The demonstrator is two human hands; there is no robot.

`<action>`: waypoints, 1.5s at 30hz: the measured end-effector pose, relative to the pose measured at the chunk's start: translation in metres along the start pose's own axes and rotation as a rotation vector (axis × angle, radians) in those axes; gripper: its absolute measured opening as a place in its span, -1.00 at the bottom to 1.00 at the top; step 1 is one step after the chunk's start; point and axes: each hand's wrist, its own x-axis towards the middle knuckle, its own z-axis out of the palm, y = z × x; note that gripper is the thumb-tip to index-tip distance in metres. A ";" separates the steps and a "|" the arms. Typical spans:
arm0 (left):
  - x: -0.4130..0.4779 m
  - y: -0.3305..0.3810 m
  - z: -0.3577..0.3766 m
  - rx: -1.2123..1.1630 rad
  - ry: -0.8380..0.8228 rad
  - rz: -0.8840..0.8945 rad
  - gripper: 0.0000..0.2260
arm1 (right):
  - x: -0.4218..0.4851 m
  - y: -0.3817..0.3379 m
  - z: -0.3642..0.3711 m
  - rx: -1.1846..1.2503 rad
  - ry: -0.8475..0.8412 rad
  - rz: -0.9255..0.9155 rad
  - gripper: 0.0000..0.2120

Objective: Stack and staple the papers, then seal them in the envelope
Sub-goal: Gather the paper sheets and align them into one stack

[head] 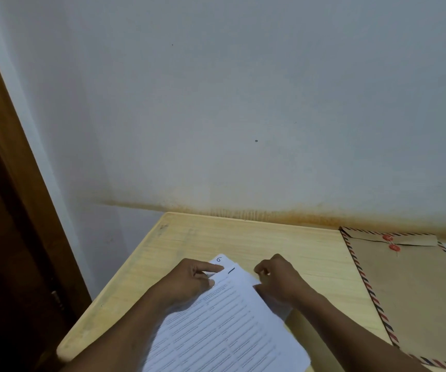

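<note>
A loose stack of white printed papers lies slanted on the light wooden table. The top sheet bears a handwritten "1"; a sheet marked "6" pokes out at the far corner. My left hand rests on the stack's upper left edge, pinching the sheets there, index finger stretched across the corner. My right hand sits at the upper right edge with fingers curled onto the paper's edge. A brown envelope with a red-and-blue striped border and two red string buttons lies flat at the right. No stapler is in view.
A white wall with a rust-coloured stain line stands right behind the table. A dark wooden door frame runs down the left side. The table's left edge is close to my left forearm.
</note>
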 end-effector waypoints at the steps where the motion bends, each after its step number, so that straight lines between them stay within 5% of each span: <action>1: -0.002 0.000 -0.003 -0.025 -0.023 -0.003 -0.73 | 0.000 0.000 0.001 0.000 0.010 -0.006 -0.58; 15: -0.004 -0.015 -0.039 0.004 0.186 0.060 -0.70 | -0.007 -0.007 0.009 0.020 0.045 -0.043 -0.93; 25: -0.011 0.012 -0.019 0.172 0.322 0.126 -0.68 | -0.021 -0.005 -0.028 0.548 0.031 -0.056 -0.78; 30: -0.011 0.019 -0.009 0.185 0.316 0.146 -0.68 | -0.018 -0.011 -0.039 0.542 0.011 -0.036 -0.93; 34: -0.011 0.024 -0.004 0.159 0.293 0.166 -0.67 | -0.012 -0.014 -0.040 0.552 -0.009 0.028 -0.72; 45: -0.005 0.030 0.005 0.153 0.366 0.221 -0.65 | -0.016 -0.022 -0.036 0.415 0.018 -0.078 -0.75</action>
